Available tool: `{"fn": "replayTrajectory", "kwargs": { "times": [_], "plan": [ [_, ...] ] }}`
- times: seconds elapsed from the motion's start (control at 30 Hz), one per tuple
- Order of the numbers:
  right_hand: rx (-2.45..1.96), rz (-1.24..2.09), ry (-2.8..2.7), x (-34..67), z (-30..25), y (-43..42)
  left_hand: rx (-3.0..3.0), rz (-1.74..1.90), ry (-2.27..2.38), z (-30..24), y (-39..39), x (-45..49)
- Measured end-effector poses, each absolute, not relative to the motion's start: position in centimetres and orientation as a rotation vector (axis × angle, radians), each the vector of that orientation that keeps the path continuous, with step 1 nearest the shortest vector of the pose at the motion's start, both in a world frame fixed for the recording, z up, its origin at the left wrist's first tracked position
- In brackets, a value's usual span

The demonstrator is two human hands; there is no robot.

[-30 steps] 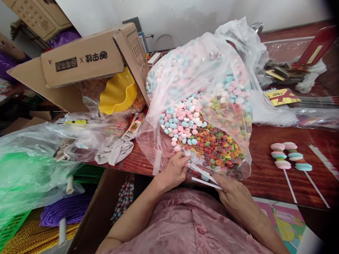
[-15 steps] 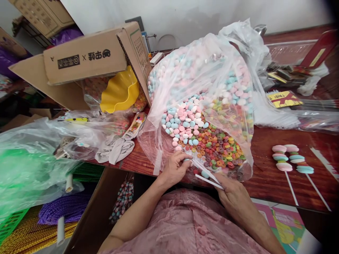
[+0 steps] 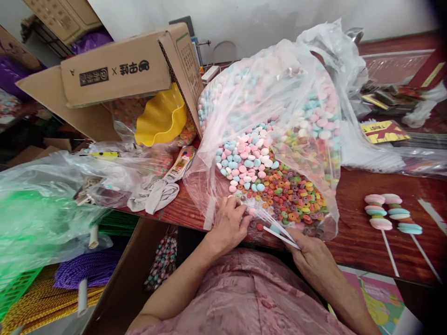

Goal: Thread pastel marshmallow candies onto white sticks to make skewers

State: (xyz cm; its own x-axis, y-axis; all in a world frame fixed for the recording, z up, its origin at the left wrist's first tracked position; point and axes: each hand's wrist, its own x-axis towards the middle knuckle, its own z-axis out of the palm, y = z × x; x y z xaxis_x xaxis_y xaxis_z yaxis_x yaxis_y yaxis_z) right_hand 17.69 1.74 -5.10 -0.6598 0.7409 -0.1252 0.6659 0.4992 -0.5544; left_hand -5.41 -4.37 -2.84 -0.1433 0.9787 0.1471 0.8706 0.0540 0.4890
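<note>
My right hand [image 3: 310, 256] is closed round several thin white sticks [image 3: 279, 237], which point up and left over the table's front edge. One stick lies apart from the rest, with a red ring candy [image 3: 260, 227] near its tip. A blue candy [image 3: 275, 228] sits close behind the sticks. My left hand [image 3: 228, 223] rests palm down at the near edge of the clear bag [image 3: 206, 186], its fingers bent and the thumb apart. Pink, white and blue marshmallows [image 3: 247, 158] and coloured ring candies [image 3: 293, 193] lie just beyond.
Two finished candy skewers [image 3: 379, 211] lie on the table [image 3: 352, 186] at right. An open cardboard box [image 3: 115, 77] with a yellow wavy bowl [image 3: 162, 116] stands at back left. Grey cloth [image 3: 153, 195] and plastic bags [image 3: 52, 177] are at left; a yellow-labelled packet [image 3: 384, 131] is at right.
My left hand has shifted slightly up and its fingers have loosened from a pinch near a blue candy. My right hand still holds the sticks. The view has turned slightly left.
</note>
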Motion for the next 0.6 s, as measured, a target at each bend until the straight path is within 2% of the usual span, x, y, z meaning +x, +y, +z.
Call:
{"fn": "replayTrajectory", "kwargs": {
  "times": [0.1,0.4,0.6],
  "plan": [
    [-1.231,0.867,-2.621,17.7,-5.0,1.8,1.903,0.61,2.112,-3.0,-4.0,-4.8],
    [-1.346,0.737,-2.729,17.9,-5.4,2.0,1.924,0.632,2.147,-3.6,-3.5,-4.5],
    [-1.401,0.514,-3.011,17.3,-2.7,2.9,1.93,0.566,2.136,-3.4,-3.4,-4.5]
  ]
}}
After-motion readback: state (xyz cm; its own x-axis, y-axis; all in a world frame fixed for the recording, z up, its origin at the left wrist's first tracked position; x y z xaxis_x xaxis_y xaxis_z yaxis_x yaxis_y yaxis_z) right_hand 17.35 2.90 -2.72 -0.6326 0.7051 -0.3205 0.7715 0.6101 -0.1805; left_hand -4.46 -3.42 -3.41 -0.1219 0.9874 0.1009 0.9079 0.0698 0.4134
